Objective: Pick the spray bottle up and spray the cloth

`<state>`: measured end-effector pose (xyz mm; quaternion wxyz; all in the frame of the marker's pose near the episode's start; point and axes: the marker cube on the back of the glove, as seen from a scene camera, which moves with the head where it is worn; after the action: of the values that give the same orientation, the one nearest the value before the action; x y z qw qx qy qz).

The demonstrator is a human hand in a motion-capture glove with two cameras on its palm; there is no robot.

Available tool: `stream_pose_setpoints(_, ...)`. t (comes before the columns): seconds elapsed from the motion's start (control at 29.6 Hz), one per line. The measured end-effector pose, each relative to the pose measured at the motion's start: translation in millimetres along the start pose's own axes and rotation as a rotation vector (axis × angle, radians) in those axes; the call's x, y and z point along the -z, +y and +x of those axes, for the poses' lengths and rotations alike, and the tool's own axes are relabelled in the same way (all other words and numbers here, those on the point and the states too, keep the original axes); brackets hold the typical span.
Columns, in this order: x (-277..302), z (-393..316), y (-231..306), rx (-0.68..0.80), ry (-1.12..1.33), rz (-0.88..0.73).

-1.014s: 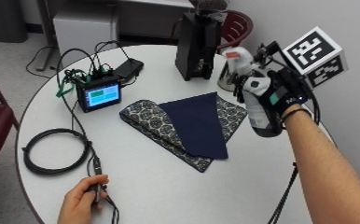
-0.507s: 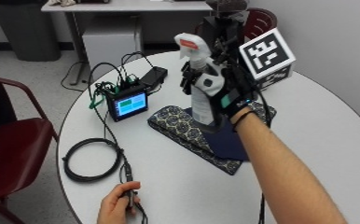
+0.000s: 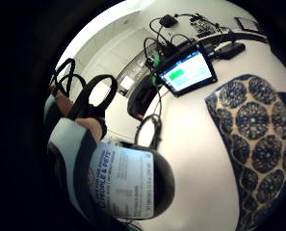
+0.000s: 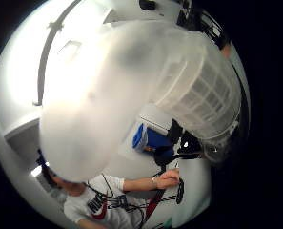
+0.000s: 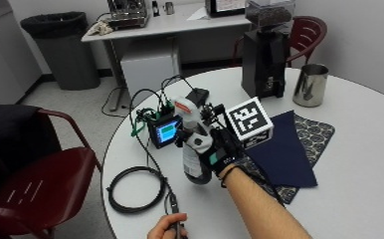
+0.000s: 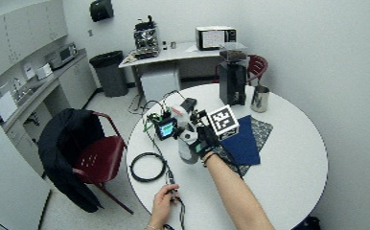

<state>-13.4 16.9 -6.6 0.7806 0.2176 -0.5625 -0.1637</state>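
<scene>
The gloved right hand [image 5: 220,149] is grasping the spray bottle [image 5: 192,144] upright above the round table [image 5: 357,164]. The cloth [image 5: 286,149] (navy, lying on a patterned mat [image 5: 314,130]) is sitting at the bottle's three o'clock.

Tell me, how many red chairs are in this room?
2: one red chair beside the round table with a dark jacket on it, another behind the grinder. Others may be hidden.

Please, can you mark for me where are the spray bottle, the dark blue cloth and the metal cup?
spray bottle [image 5: 193,162]: outside view, on its body below the white trigger head, held in the gloved hand.
dark blue cloth [image 5: 283,152]: outside view, middle of the plain blue fabric.
metal cup [image 5: 310,85]: outside view, on its side wall.
</scene>
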Motion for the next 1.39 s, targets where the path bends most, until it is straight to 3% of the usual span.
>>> stream_pose_setpoints(0.61, 9.9, 8.2, 4.1, 0.046, 0.007, 0.095)
stream_pose_setpoints(1.08, -2.3, 48.1, 33.7, -0.026, 0.010, 0.040)
stream_pose_setpoints(1.39, 19.8, 24.5, 43.6, -0.011, 0.052, 0.008)
